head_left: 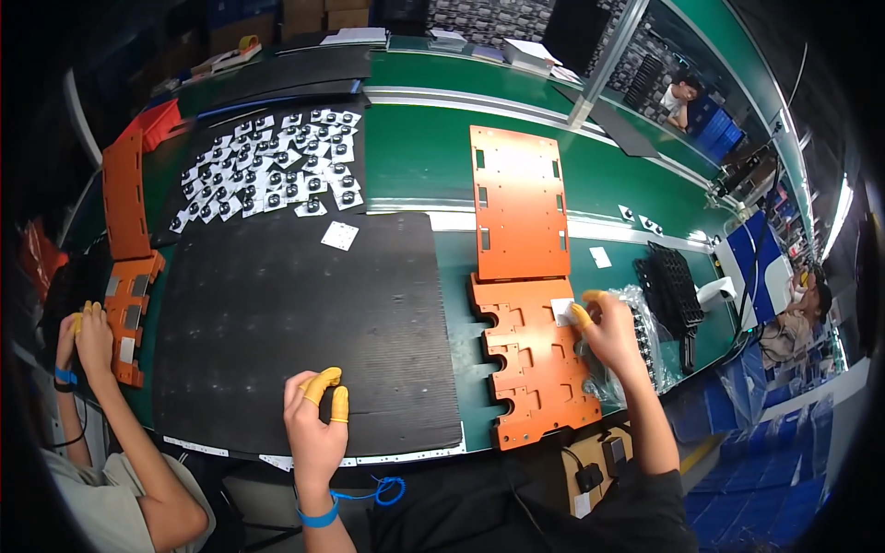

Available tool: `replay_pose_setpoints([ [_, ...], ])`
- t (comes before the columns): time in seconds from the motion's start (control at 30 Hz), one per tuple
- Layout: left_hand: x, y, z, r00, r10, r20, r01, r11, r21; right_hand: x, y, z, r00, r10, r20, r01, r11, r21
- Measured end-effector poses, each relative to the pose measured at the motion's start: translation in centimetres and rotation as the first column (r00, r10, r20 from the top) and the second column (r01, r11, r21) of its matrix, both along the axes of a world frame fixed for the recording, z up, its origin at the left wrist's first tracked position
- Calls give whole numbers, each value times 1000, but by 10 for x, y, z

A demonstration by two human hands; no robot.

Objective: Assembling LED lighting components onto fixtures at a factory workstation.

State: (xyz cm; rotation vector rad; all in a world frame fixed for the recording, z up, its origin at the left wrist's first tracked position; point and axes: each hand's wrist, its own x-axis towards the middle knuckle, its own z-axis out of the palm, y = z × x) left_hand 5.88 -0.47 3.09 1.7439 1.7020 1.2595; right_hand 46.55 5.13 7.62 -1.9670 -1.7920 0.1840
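Note:
My right hand (pixel 612 336), with yellow finger cots on thumb and forefinger, pinches the edge of a small white square board (pixel 560 311). That board is over the upper right part of an orange fixture (pixel 539 346) with notches along its left side and shallow pockets. The fixture's flat orange lid (pixel 518 203) lies swung open beyond it. My left hand (pixel 315 424), also in yellow finger cots, is above the near edge of a black corrugated mat (pixel 295 323). Its thumb and forefinger are apart, with nothing visible between them. A blue band circles the left wrist.
Rows of white boards with black lens-like parts (pixel 275 180) cover the mat's far side; one white board (pixel 340 236) lies nearer. Clear plastic wrap (pixel 636 323) and a black tray (pixel 671 290) are at the right. A co-worker's hands (pixel 90 341) touch another orange fixture (pixel 129 304) at left.

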Motion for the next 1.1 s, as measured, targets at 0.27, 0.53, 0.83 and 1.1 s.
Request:
replay_pose_setpoints([
  [0.27, 0, -2, -2, 1000, -13, -2, 13, 999, 42, 17, 1, -10, 948, -158, -276, 121, 982, -145],
  [0.53, -6, -3, 0, 999, -31, -44, 34, 995, 91, -38, 14, 23, 865, 195, -463, -152, 980, 129],
  [0.83, -12, 0, 1, 998, -37, -48, 41, 997, 68, -182, 146, 41, 700, 697, -154, -603, 693, 394],
  [1.1, -7, 2, -2, 997, -52, -59, 55, 997, 44, -297, 311, 10, 621, 769, 153, -764, 551, 336],
])
